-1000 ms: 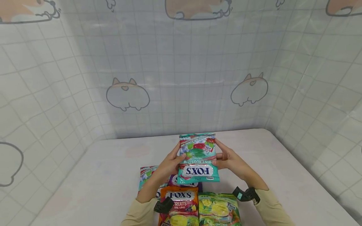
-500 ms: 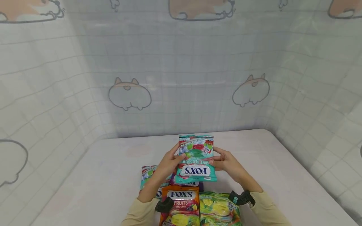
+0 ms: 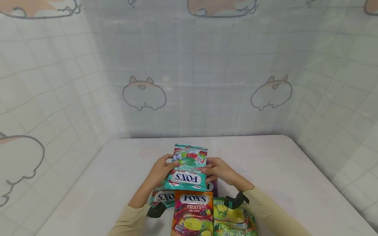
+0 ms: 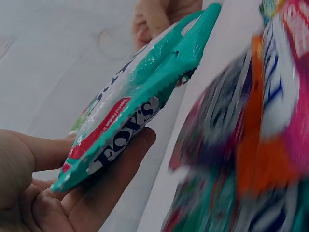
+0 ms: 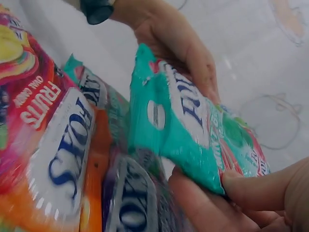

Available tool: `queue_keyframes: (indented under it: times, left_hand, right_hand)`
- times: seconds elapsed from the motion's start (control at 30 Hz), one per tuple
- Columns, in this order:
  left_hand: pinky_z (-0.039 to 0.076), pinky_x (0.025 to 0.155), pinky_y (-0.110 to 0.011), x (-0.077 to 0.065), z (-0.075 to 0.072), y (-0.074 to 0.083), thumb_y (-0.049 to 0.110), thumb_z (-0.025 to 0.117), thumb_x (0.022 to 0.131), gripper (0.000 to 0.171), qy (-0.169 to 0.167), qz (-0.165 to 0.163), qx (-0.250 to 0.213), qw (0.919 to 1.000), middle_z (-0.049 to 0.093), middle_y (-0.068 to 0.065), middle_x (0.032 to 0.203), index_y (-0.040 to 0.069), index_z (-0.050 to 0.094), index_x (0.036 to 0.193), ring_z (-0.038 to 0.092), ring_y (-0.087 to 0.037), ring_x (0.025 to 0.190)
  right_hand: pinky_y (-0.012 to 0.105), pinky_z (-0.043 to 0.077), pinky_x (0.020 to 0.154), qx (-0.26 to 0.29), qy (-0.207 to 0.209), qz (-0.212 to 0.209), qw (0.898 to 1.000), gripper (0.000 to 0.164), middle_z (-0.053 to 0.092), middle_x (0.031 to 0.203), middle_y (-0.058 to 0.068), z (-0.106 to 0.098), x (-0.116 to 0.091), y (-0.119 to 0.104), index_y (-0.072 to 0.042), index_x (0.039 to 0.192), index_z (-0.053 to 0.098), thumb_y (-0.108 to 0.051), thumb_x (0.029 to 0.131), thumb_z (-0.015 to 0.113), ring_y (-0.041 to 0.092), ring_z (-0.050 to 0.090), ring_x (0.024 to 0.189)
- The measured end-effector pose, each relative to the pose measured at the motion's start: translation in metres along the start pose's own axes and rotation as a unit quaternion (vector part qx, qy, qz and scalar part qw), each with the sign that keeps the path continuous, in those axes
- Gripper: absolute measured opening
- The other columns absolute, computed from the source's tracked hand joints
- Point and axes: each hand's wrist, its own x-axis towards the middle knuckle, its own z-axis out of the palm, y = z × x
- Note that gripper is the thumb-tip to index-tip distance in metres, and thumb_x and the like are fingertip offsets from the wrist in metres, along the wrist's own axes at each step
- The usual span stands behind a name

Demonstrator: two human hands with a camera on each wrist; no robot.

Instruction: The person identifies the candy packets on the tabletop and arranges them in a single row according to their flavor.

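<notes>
A teal Mint Blossom candy bag [image 3: 189,167] is held up off the table between both hands, its lettering upside down in the head view. My left hand [image 3: 160,170] grips its left edge, thumb on the front and fingers behind, as the left wrist view shows. On the opposite edge my right hand [image 3: 220,170] pinches the bag [image 5: 193,125] between thumb and fingers. Below it, an orange-red Fruits candy bag [image 3: 193,213] stands nearest. A purple candy bag [image 5: 135,193] and a second teal candy bag [image 3: 163,196] are partly hidden behind.
A green-yellow Spring Tea candy bag [image 3: 233,218] lies right of the Fruits bag, partly under the right wrist in the head view. The pale table [image 3: 265,157] runs back to a white grid-patterned wall [image 3: 206,108] with cartoon dog drawings, and similar walls rise at both sides.
Both hands have carried the teal Mint Blossom bag to the left, and it now overlaps the second teal bag more. The head view has shifted slightly.
</notes>
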Motion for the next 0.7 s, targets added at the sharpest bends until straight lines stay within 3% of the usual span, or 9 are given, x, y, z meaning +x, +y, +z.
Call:
queue_keyframes:
  times: [0.17,0.33,0.5,0.6,0.7]
  left_hand:
    - [0.055,0.065,-0.033,0.004,-0.029,-0.011,0.032,0.062,0.096,0.045,0.039,-0.036,0.037,0.9979,0.069,-0.016,0.1,-0.002,0.056,0.126,0.066,-0.019,0.074]
    - [0.052,0.079,-0.04,0.007,-0.058,-0.019,0.033,0.059,0.097,0.049,0.074,-0.057,0.062,0.9936,0.065,-0.02,0.112,-0.004,0.057,0.129,0.063,-0.022,0.089]
    - [0.048,0.083,-0.04,0.001,-0.081,-0.026,0.027,0.055,0.099,0.046,0.076,-0.073,0.058,0.9927,0.061,-0.022,0.121,-0.005,0.055,0.132,0.058,-0.025,0.096]
    - [0.047,0.077,-0.034,-0.001,-0.088,-0.029,0.023,0.052,0.099,0.048,0.074,-0.076,0.067,0.9921,0.058,-0.026,0.122,-0.009,0.049,0.135,0.058,-0.026,0.093]
    - [0.045,0.073,-0.032,-0.002,-0.092,-0.034,0.016,0.046,0.099,0.047,0.085,-0.084,0.087,0.989,0.055,-0.03,0.124,-0.011,0.045,0.137,0.057,-0.029,0.093]
  right_hand:
    - [0.042,0.057,0.07,0.0,0.001,0.011,1.0,0.03,0.067,0.088,0.014,0.02,0.031,-0.003,0.012,0.116,0.049,-0.008,0.096,0.06,0.031,0.069,0.077]
    - [0.04,0.057,0.069,0.012,0.009,0.016,1.0,0.026,0.068,0.091,0.018,0.039,0.062,-0.006,0.012,0.111,0.051,-0.006,0.095,0.061,0.031,0.07,0.077]
    - [0.043,0.057,0.069,-0.013,0.015,0.019,1.0,0.017,0.067,0.09,0.017,0.058,0.086,-0.011,0.009,0.105,0.052,-0.003,0.095,0.059,0.029,0.069,0.069]
    - [0.043,0.057,0.07,-0.027,0.026,0.027,0.999,0.019,0.065,0.09,0.016,0.07,0.1,-0.014,0.008,0.109,0.052,-0.002,0.095,0.059,0.028,0.069,0.068]
    - [0.043,0.057,0.072,-0.025,0.035,0.044,0.998,0.033,0.063,0.096,0.019,0.082,0.112,-0.014,0.01,0.125,0.048,-0.002,0.095,0.058,0.034,0.069,0.075]
